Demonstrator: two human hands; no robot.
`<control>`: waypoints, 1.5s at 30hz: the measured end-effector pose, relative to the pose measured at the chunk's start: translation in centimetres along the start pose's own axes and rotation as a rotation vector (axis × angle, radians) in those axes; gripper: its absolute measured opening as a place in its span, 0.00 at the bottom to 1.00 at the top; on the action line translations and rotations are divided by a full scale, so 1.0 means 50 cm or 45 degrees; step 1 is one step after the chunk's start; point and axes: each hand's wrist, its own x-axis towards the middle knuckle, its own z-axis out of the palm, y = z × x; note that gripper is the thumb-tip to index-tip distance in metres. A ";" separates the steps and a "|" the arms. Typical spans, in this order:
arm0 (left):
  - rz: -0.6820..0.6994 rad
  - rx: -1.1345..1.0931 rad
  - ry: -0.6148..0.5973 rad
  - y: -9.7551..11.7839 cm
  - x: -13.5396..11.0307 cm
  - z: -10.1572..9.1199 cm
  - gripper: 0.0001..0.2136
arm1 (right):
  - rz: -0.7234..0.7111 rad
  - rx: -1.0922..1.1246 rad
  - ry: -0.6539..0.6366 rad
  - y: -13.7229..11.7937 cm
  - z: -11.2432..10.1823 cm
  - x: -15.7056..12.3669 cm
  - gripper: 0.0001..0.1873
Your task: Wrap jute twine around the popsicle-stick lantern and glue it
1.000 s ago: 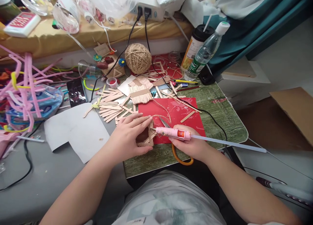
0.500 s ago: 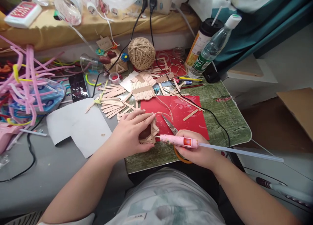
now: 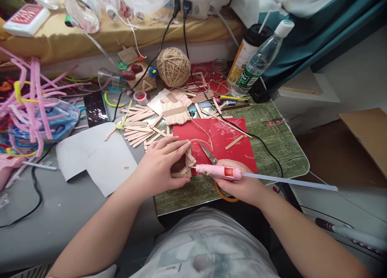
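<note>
My left hand is wrapped over a small box of craft sticks, thumb at its near side and fingers across its top. Much of the box is hidden under the hand. In my right hand is a pink hot glue gun, its nozzle against or very close to the box's right side. A long translucent glue stick sticks out of the gun's back. Scissors with an orange handle lie under the right hand, on a red sheet. A strand of twine curves over that sheet.
Loose craft sticks and a bundled stack lie beyond my hands, before a twine ball. A water bottle and a lidded cup stand back right. A black cord crosses the table. Pink pipe cleaners are left.
The glue gun's rear and its glue stick have shifted slightly left and up. My left hand keeps its hold on the box; the whole view has shifted a little.
</note>
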 end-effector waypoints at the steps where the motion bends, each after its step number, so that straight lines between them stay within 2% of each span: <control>1: -0.001 -0.001 0.001 0.000 0.000 0.000 0.42 | -0.003 0.003 -0.003 0.002 0.000 0.000 0.14; 10: -0.003 -0.006 0.002 0.000 0.000 0.000 0.41 | -0.002 0.034 0.004 0.010 0.003 -0.001 0.11; 15: 0.012 -0.022 0.014 -0.002 0.000 0.002 0.42 | -0.032 0.023 -0.012 0.004 0.002 -0.002 0.13; 26: 0.001 -0.005 0.012 0.001 -0.001 0.002 0.42 | -0.003 -0.032 -0.019 0.005 0.008 -0.004 0.08; 41: 0.008 0.030 0.007 -0.001 -0.002 0.004 0.41 | 0.001 -0.071 0.010 0.025 0.014 -0.004 0.09; 45: 0.008 0.023 0.007 -0.002 -0.001 0.004 0.41 | -0.023 -0.055 -0.008 0.025 0.012 -0.005 0.07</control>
